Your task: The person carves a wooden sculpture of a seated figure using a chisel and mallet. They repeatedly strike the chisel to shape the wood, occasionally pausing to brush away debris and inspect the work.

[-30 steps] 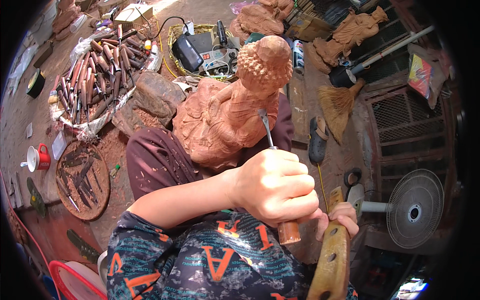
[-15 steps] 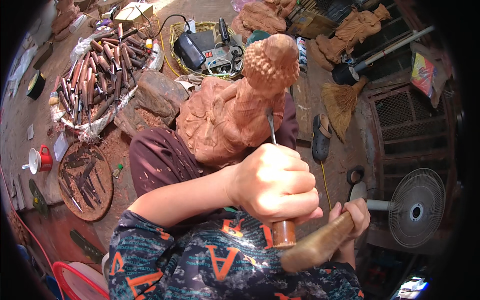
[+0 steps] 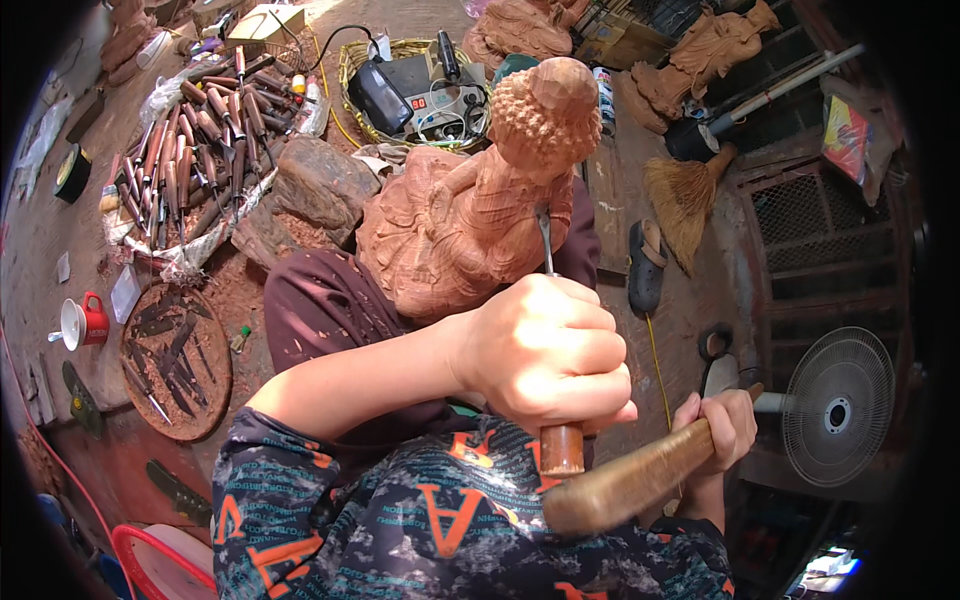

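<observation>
Across my lap lies a carved wooden figure [image 3: 425, 245] with a knobbly, curl-covered head, tilted toward the upper right. My left hand [image 3: 545, 350] is closed in a fist around a wood chisel [image 3: 562, 450]. Its metal blade meets the figure below the neck, and its brown handle end points back at my shirt. In my right hand [image 3: 730, 430] is a wooden mallet [image 3: 630, 480], club-shaped and slightly blurred. The mallet's thick end lies just below the chisel's butt; whether the two touch, I cannot tell.
Many chisels [image 3: 185, 160] fill a tray at upper left, beside a wooden block [image 3: 325, 180]. Dark blades lie on a round board [image 3: 215, 400] near a red mug [image 3: 92, 320]. A basket [image 3: 355, 105] holds a power unit. A fan [image 3: 838, 410] stands right, below a broom [image 3: 685, 205].
The mallet has swung slightly left, its thick end now below the chisel's butt. The chisel stays against the figure in my left fist. The whole view has shifted a little.
</observation>
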The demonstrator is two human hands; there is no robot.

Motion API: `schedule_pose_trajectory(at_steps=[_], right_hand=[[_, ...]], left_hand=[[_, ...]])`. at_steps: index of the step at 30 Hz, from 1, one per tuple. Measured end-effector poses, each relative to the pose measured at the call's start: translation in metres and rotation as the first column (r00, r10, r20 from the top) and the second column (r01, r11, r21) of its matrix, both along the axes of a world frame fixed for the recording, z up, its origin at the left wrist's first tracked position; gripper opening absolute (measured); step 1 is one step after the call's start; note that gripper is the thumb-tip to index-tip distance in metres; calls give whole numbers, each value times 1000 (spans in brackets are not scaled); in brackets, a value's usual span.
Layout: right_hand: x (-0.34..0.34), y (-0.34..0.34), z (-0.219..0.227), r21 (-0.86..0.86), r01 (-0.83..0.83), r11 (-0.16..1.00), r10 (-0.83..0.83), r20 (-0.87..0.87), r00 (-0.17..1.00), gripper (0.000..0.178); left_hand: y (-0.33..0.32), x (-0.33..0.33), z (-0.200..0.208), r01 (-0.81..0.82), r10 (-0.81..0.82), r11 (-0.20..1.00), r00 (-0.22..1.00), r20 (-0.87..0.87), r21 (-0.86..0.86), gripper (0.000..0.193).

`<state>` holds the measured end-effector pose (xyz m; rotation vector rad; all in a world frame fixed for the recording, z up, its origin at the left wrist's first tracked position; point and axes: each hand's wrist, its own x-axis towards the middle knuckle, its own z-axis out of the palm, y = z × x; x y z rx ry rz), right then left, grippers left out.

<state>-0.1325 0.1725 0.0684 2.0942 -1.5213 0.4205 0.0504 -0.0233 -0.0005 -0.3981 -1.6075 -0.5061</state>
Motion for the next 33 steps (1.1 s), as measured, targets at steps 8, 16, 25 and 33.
schedule_pose_trajectory(at_steps=[8, 16, 25, 33], right_hand=[[10, -4, -8, -43, -65, 997, 68, 75, 995, 41], [15, -1, -18, -55, -97, 994, 107, 201, 974, 40], [16, -9, -20, -51, -153, 987, 160, 180, 971, 42], [10, -2, -43, -78, -141, 987, 159, 318, 935, 37]], left_hand=[[-4, 14, -2, -20, 29, 991, 997, 65, -129, 29], [3, 21, -5, -151, 158, 976, 987, 36, -155, 30], [-3, 14, 0, 33, -26, 995, 997, 77, -91, 29], [-4, 34, -1, -140, 188, 969, 952, 243, -201, 32]])
